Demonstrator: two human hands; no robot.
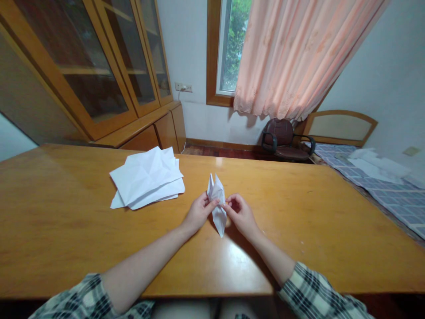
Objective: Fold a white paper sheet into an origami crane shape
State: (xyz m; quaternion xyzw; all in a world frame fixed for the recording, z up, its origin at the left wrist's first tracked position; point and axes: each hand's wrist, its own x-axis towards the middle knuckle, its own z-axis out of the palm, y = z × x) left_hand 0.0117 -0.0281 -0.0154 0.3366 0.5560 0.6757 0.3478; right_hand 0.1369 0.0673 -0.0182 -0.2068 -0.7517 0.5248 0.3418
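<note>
A folded white paper piece, long and narrow with two points at its far end and one toward me, is held just above the table in front of me. My left hand is closed on its left side, the thumb lying across its middle. From the right, my right hand pinches the paper's edge between thumb and forefinger, its other fingers curled. The fingers behind the paper are hidden.
A stack of creased white paper sheets lies on the wooden table to the left. Tiny white scraps are at the right. Beyond the table are a glass-door cabinet, an office chair and a bed.
</note>
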